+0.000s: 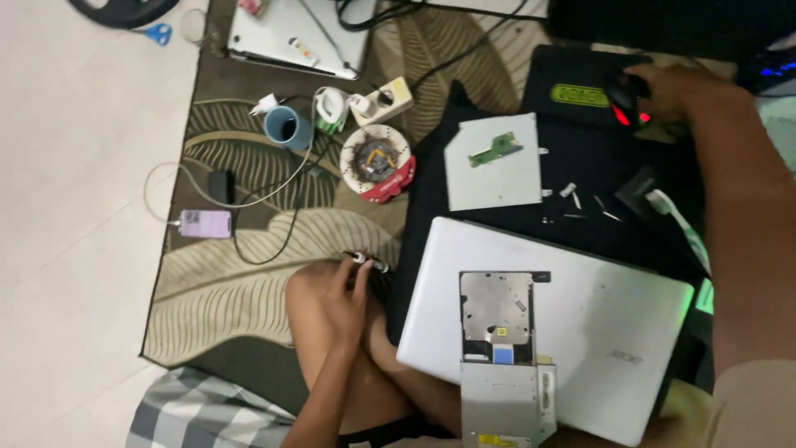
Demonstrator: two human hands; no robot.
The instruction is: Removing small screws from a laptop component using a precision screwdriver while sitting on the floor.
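Left hand (344,290) rests on the knee, fingers curled around a small dark tool (366,262), probably a screwdriver. Right hand (663,90) reaches far forward, closed over a black mouse (623,101) glowing red. Between them lies a white laptop (613,332) with a bare drive (497,348) stacked on it, overhanging the near edge; a nudge from the knee could tip it off. Loose screws (572,192) sit on the black cloth (580,158) under the reaching forearm and could be swept away.
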